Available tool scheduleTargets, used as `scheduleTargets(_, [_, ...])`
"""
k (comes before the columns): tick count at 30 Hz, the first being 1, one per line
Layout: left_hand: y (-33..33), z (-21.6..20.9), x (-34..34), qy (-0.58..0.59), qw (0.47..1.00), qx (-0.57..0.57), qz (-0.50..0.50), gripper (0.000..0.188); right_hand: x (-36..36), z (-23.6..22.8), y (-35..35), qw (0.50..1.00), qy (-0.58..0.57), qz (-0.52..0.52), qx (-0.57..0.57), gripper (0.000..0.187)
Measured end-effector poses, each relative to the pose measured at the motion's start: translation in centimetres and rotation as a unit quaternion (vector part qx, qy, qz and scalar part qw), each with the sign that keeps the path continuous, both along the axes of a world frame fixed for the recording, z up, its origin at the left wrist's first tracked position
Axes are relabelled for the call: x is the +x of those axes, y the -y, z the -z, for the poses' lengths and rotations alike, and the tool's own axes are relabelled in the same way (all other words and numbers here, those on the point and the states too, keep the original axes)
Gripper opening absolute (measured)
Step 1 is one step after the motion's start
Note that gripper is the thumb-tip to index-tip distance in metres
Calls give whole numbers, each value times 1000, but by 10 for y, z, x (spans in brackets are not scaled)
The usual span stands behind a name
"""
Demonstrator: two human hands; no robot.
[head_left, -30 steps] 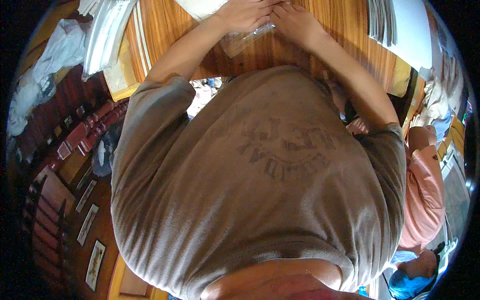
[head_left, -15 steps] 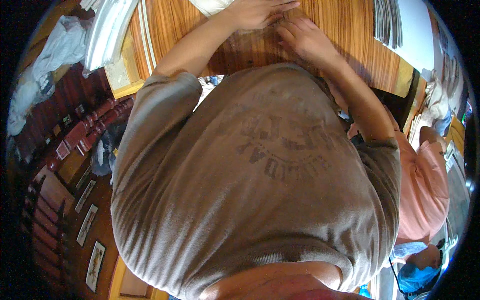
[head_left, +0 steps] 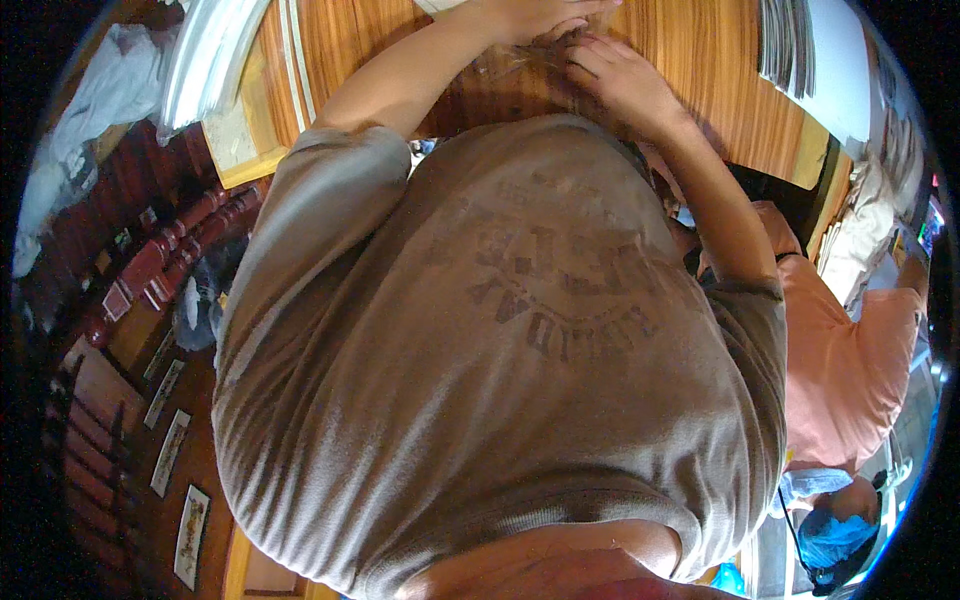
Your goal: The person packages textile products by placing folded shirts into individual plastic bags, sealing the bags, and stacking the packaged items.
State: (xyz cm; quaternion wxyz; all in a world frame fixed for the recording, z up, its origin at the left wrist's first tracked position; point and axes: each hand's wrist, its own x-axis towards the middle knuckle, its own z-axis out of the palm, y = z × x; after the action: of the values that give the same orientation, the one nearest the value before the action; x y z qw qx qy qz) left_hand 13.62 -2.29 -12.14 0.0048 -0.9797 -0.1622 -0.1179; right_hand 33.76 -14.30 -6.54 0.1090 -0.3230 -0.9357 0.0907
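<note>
A brown-grey short-sleeved cotton T-shirt with a faded dark print (head_left: pixel 500 350) covers the wearer's torso and takes up the middle of the view. Beyond it stands a brown wood-grained table with yellowish edges (head_left: pixel 700 70), its near edge close to the wearer's belly. At the right, another person in a salmon-pink shirt (head_left: pixel 840 370) is beside the wearer, partly hidden behind the wearer's sleeve.

A long bundle of glossy whitish plastic (head_left: pixel 210 65) lies at the table's left side, and crumpled translucent plastic sheeting (head_left: pixel 110 90) is farther left. On the table's right side, a stack of thin flat pieces with grey edges (head_left: pixel 785 45) sits against a smooth white sheet (head_left: pixel 840 80).

The wearer's left hand (head_left: pixel 545 18) is over the table at the upper edge of the view, its fingers close together and pointing right. The right hand (head_left: pixel 625 80) is just beside it, back upward, fingers slightly bent toward the left one, with a narrow gap between the two. Whether either hand grips something cannot be told. A thin piece of clear plastic film (head_left: pixel 505 65) lies on the tabletop just below the left hand, its outline hard to make out.
</note>
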Motion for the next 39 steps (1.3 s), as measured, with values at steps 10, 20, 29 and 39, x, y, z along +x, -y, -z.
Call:
scheduleTargets(10, [-5, 1, -2, 74, 996, 31, 43, 55, -43, 18, 11, 1000, 8, 25, -4, 20])
scheduleTargets(20, [-2, -2, 0, 69, 995, -57, 38, 59, -26, 36, 22, 997, -44, 21, -52, 28])
scheduleTargets(29, [-1, -1, 3, -4, 996, -86, 15, 60, -21, 36, 37, 997, -68, 18, 37, 31])
scheduleTargets(39, [0, 1, 5, -29, 996, -82, 9, 62, -63, 45, 40, 991, -82, 99, -25, 27])
